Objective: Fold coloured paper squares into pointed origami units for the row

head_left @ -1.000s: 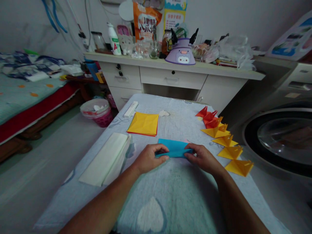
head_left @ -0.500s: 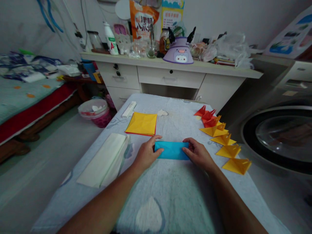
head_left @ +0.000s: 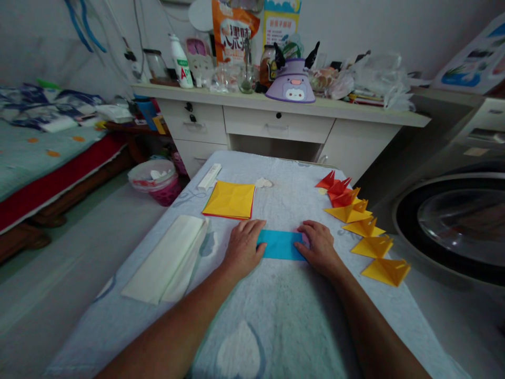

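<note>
A blue paper [head_left: 281, 245], folded into a flat rectangle, lies on the cloth-covered table [head_left: 288, 326]. Over its left end rests my left hand [head_left: 245, 243], fingers close together and thumb on the paper. My right hand [head_left: 319, 245] has the right end between its thumb and curled fingers. Beyond my left hand is a stack of square papers [head_left: 230, 200], yellow on top. Folded yellow shapes [head_left: 386, 271] and red shapes [head_left: 335, 188] stand in a line along the right side.
Folded whitish cloth or paper [head_left: 168, 260] lies at the left, with a small white box [head_left: 209, 177] farther back. A cluttered white desk [head_left: 252, 102] stands behind the table. At the right is a washing machine [head_left: 453, 210]; a pink bin [head_left: 155, 181] is on the floor.
My left hand has moved slightly right and turned flatter, its fingers now laid over the paper's left end. The right hand's fingers have shifted a little at the right end.
</note>
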{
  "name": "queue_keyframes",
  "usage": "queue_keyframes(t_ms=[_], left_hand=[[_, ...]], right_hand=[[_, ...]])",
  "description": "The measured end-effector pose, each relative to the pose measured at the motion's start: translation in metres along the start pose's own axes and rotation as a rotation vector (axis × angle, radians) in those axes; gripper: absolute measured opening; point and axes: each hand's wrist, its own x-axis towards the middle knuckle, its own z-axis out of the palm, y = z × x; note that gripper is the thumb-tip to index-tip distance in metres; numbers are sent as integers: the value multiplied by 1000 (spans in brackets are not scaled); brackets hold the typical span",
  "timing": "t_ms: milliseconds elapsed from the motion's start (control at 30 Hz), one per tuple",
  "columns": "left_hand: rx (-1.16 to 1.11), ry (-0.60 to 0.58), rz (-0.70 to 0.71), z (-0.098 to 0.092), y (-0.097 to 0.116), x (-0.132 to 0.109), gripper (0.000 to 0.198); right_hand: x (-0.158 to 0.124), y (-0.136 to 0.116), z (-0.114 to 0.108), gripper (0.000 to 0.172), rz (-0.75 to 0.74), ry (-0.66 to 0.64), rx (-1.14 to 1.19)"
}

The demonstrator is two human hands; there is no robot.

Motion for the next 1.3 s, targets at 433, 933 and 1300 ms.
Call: queue_keyframes(t_ms=[433, 933, 1300], left_hand=[[-111, -5, 33, 1, 0, 0, 53], [-854, 5, -299, -3, 4, -2, 41], [-751, 68, -311, -1, 3, -4, 33]], right_hand=[[2, -5, -6, 19, -16, 18, 194], [0, -19, -12, 25, 165, -1, 967], [0, -20, -8, 24, 178, 55, 892]])
